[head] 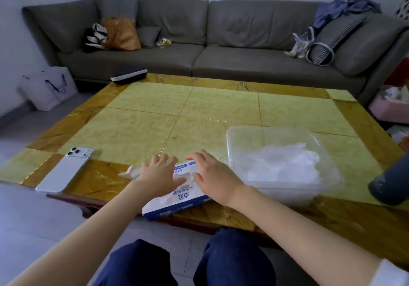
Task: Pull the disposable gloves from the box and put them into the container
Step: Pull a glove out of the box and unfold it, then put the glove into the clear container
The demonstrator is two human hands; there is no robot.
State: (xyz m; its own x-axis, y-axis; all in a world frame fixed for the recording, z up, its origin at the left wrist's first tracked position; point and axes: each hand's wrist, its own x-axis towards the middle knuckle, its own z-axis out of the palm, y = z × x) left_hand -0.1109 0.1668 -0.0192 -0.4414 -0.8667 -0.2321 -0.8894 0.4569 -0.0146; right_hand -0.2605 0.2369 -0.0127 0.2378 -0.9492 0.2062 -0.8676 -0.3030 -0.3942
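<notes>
A flat white and blue glove box (177, 199) lies at the near edge of the table, partly past the rim. My left hand (158, 173) rests flat on its left part with the fingers spread. My right hand (212, 175) lies on its right part, fingers reaching over the far edge and thumb beside the opening, where a bit of clear glove (186, 177) shows. A pale flap or glove piece (127, 173) sticks out left of my left hand. Just right of the box stands a clear plastic container (234, 135) holding a pile of translucent gloves (283, 164).
A white phone (66, 170) lies face down at the table's near left. A dark bottle (391, 184) leans in at the right edge. A dark case (129, 76) sits at the table's far left corner. Behind is a grey sofa (199, 57).
</notes>
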